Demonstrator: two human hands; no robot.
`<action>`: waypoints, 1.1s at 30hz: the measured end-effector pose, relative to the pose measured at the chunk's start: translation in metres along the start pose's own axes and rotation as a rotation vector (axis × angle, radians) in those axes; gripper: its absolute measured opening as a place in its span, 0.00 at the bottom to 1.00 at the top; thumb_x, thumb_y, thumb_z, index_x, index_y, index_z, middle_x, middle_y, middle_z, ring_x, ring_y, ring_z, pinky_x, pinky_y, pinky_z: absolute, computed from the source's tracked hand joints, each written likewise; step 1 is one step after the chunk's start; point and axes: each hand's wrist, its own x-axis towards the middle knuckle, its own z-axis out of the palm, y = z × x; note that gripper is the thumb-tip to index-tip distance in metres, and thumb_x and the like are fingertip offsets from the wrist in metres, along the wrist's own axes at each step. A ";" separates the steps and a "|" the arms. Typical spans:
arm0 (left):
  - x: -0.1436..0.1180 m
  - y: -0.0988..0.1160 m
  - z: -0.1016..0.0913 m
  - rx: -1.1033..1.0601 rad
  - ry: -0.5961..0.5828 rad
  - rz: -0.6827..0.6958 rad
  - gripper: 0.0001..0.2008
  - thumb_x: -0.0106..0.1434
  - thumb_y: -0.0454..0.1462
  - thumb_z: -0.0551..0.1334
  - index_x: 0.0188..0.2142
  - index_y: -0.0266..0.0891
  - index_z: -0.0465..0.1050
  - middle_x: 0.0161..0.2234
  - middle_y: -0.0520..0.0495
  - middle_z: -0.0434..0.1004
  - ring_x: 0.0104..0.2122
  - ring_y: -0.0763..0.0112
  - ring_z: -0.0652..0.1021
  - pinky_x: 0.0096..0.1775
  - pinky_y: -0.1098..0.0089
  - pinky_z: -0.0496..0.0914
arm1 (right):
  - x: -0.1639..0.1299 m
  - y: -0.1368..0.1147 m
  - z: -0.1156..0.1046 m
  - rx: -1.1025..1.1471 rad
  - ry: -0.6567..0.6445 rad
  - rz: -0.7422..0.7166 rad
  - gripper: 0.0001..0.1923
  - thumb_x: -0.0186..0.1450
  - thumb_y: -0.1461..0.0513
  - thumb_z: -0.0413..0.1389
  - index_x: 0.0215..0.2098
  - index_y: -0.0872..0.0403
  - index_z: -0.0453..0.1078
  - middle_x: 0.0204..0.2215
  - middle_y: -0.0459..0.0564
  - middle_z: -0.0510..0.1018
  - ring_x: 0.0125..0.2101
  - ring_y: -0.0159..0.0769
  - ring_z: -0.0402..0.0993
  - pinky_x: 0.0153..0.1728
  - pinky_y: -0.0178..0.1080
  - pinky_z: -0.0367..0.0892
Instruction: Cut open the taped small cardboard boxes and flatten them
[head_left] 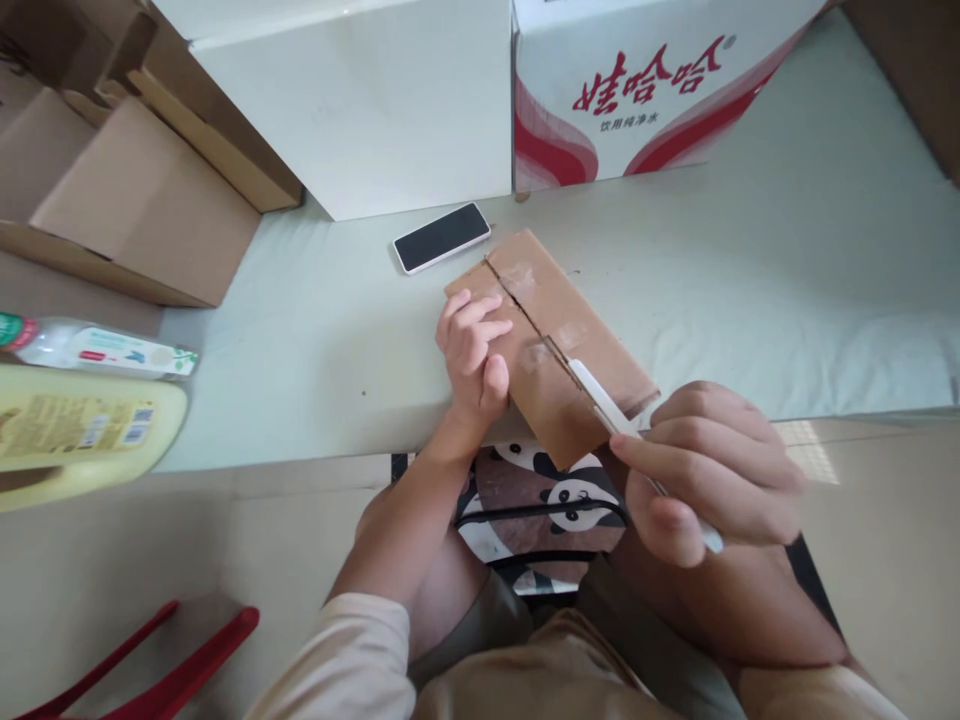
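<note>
A small brown cardboard box [585,310] lies at a slant over the table's near edge, with clear tape across its top seam. My left hand [472,345] rests on the box's left side, fingers slightly curled and apart. In my right hand [712,475] is a slim white knife [604,395], pinched between thumb and fingers. Its far end touches the box along the dark seam, near the right end. The seam looks partly split. My right fingers cover much of the knife's handle.
A phone [442,238] lies beyond the box on the pale green tablecloth [315,370]. Behind stand a white carton [390,110] and a red-white carton [622,140]. Brown boxes [150,200], a clear bottle [97,345] and a yellow jug [90,425] are at left.
</note>
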 end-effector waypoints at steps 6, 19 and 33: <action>-0.002 0.002 0.000 -0.028 0.000 -0.033 0.17 0.73 0.47 0.43 0.43 0.45 0.68 0.50 0.43 0.77 0.59 0.54 0.73 0.63 0.45 0.62 | 0.007 -0.007 0.018 0.126 0.064 -0.101 0.18 0.70 0.55 0.47 0.28 0.52 0.72 0.16 0.40 0.60 0.16 0.29 0.58 0.18 0.41 0.55; -0.002 0.005 0.000 -0.012 -0.010 -0.048 0.16 0.74 0.46 0.43 0.43 0.45 0.66 0.51 0.46 0.77 0.57 0.60 0.73 0.64 0.48 0.63 | 0.016 -0.020 0.018 0.290 -0.276 -0.041 0.22 0.71 0.54 0.42 0.20 0.50 0.58 0.19 0.44 0.68 0.27 0.33 0.73 0.34 0.44 0.67; -0.003 0.002 0.001 -0.033 -0.023 -0.048 0.18 0.73 0.47 0.42 0.44 0.45 0.68 0.50 0.43 0.77 0.59 0.54 0.72 0.65 0.45 0.59 | 0.017 -0.015 0.017 0.250 -0.309 -0.006 0.18 0.71 0.57 0.44 0.23 0.49 0.53 0.18 0.43 0.64 0.22 0.34 0.68 0.24 0.46 0.55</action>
